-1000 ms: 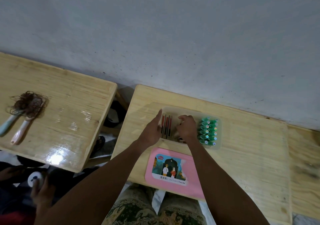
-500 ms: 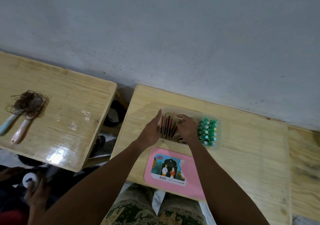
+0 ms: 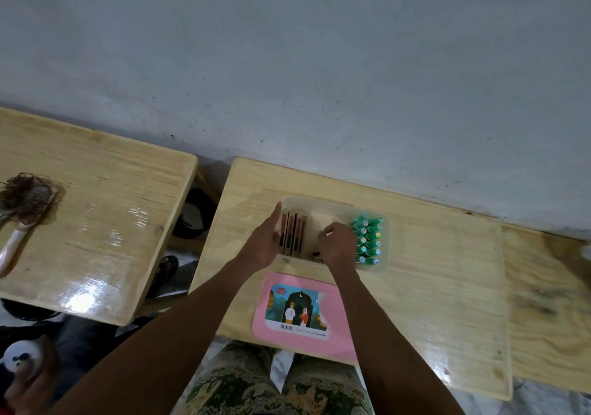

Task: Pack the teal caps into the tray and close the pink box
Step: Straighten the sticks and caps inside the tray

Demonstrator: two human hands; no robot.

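Observation:
A clear plastic tray (image 3: 332,205) lies on the small wooden table (image 3: 431,270). Several teal caps (image 3: 367,238) stand packed in rows at its right end. Several dark red sticks (image 3: 292,234) lie side by side at its left end. My left hand (image 3: 265,245) is flat and open, pressed against the tray's left side beside the sticks. My right hand (image 3: 339,248) rests inside the tray just left of the caps, fingers curled; what they hold is hidden. The pink box (image 3: 339,318), with a picture label, lies flat at the table's near edge.
A second wooden table (image 3: 96,222) stands to the left, with hairbrushes (image 3: 19,222) tangled with hair on it. Another person's hand (image 3: 22,363) holds a small panda toy at the bottom left. A grey wall runs right behind the tables.
My right hand has shifted right, toward the teal caps, leaving a bare gap in the tray's middle. The sticks now lie gathered by my left hand, which has stayed put.

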